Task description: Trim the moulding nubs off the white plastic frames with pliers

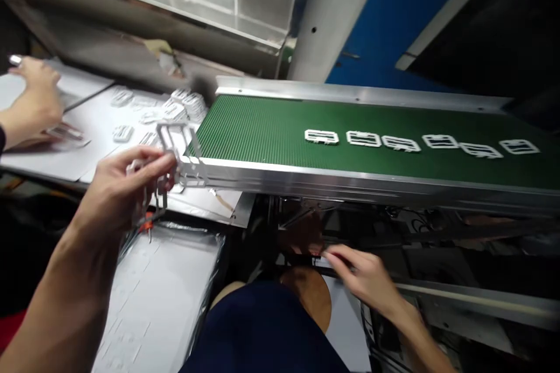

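My left hand (131, 180) is closed, thumb and fingers pinching a thin pale plastic frame (192, 157) with rectangular openings. The frame stands up beside the left end of the green conveyor belt (254, 128), blurred by motion. More pale pieces seem to show below the fingers, too blurred to tell apart. Low in front of the belt, my right hand (363, 274) is closed with thumb and forefinger together; whatever may be between them cannot be made out. Several white plastic frames (363, 139) lie flat in a loose row on the belt.
On the white table (100, 154) at left lie several similar white pieces (175, 108). Another person's hand (35, 99) is over that table. A tray of white sheets (153, 291) sits below it. The belt's metal rail (350, 178) runs along its near side.
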`<state>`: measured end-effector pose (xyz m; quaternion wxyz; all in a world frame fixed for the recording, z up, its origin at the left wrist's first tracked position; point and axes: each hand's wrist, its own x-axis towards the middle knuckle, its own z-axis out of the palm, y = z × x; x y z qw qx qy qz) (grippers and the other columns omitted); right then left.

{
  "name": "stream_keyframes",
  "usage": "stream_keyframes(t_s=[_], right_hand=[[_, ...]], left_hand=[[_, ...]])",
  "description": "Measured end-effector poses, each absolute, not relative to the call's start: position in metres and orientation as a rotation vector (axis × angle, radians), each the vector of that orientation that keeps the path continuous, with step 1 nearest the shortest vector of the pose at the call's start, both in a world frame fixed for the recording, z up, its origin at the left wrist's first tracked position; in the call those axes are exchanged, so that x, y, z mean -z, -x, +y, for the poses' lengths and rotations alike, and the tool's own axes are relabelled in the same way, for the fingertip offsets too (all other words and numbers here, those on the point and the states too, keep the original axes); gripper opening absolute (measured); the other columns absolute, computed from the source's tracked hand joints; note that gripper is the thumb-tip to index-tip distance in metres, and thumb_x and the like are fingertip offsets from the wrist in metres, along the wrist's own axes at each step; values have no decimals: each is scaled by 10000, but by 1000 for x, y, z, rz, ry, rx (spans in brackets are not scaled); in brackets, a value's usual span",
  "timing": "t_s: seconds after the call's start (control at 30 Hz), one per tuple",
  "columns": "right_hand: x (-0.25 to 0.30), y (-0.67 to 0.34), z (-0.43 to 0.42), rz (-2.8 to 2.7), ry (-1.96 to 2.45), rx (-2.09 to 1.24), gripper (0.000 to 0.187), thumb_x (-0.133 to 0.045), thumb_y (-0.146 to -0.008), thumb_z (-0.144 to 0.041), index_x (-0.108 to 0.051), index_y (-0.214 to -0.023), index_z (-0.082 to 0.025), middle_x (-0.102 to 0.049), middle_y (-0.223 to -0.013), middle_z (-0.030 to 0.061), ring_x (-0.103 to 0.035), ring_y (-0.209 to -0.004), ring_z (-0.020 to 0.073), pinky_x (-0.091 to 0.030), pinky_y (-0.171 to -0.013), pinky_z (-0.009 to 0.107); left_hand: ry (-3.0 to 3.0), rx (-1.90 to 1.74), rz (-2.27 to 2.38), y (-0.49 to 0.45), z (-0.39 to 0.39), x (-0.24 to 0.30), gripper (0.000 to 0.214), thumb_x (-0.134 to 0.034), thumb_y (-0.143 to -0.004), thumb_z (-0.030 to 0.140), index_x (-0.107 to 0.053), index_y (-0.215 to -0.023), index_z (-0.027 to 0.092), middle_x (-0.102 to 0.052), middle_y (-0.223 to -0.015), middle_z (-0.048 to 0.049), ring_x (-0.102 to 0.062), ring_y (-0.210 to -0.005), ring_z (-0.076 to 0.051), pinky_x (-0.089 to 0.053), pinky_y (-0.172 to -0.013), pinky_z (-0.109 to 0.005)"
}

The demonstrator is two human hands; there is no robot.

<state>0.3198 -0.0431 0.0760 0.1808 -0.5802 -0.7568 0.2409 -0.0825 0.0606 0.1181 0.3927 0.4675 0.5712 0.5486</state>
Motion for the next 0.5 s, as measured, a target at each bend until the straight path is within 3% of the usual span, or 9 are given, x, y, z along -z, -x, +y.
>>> stream_keyframes(t_s=[0.07,0.13,0.27,0.37,0.5], right_hand=[[-28,-260,1,-2415,1456,-919,246,-447,-919,-410,-662,-972,-303,-701,-907,12,-654,-823,187,-477,-739,303],[15,-201,40,-2654,1372,-994,324,-466,-902,-477,-633,-1076,-259,-681,-1022,29,-640,-910,185,-475,-779,276],[69,-117,103,-2785,1391,-920,582,-557,-843,-509,-469,-1306,-166,-478,-1339,141,-422,-1253,271,-345,-1009,352],[93,-81,139,-2850,1448,-797,834,-665,-757,-516,-322,-1389,-93,-327,-1413,232,-260,-1328,353,-214,-1071,437],[111,-58,162,-2904,1540,-705,903,-754,-685,-441,-297,-1378,-85,-336,-1374,262,-279,-1288,386,-212,-1043,492]], left_hand=[[-828,-1339,1500,92,2,-80,251,-765,-657,321,-628,-768,142,-563,-520,52,-501,-453,-76,-369,-439,-148],[-490,-1295,1527,89,-48,-41,301,-809,-589,343,-613,-718,155,-556,-489,41,-482,-414,-82,-360,-382,-150],[-84,-1316,1511,63,-116,5,330,-822,-588,354,-603,-725,149,-576,-517,21,-492,-429,-82,-361,-378,-137],[61,-1417,1480,48,-143,13,299,-813,-611,333,-603,-726,153,-582,-528,21,-499,-436,-85,-368,-390,-143],[184,-1536,1458,37,-161,13,256,-795,-639,313,-603,-712,159,-589,-542,25,-514,-452,-90,-380,-415,-154]])
